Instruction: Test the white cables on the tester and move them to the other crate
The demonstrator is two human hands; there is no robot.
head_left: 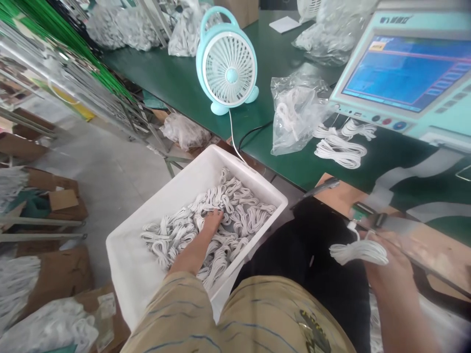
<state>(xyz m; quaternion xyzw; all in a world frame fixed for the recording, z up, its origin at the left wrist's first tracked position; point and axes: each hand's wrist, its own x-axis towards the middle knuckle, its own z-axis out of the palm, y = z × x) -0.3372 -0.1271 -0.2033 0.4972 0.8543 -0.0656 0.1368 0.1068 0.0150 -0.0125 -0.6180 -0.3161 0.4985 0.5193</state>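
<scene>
My left hand [213, 219] reaches into a white plastic bin [136, 211], its fingers among many coiled white cables [172, 235]; whether they grip one is hidden. At the right, my right hand [390, 252] is closed on a bundled white cable [358, 251]. That cable's white plug [352, 225] is by a small green circuit board [360, 211] at the table edge; I cannot tell if it is plugged in.
On the green table [165, 78] stand a light blue fan [231, 68] and a tester with a blue screen [408, 73]. Between them lie a clear bag [294, 113] and cable bundles [340, 151]. Boxes [55, 279] are on the left floor.
</scene>
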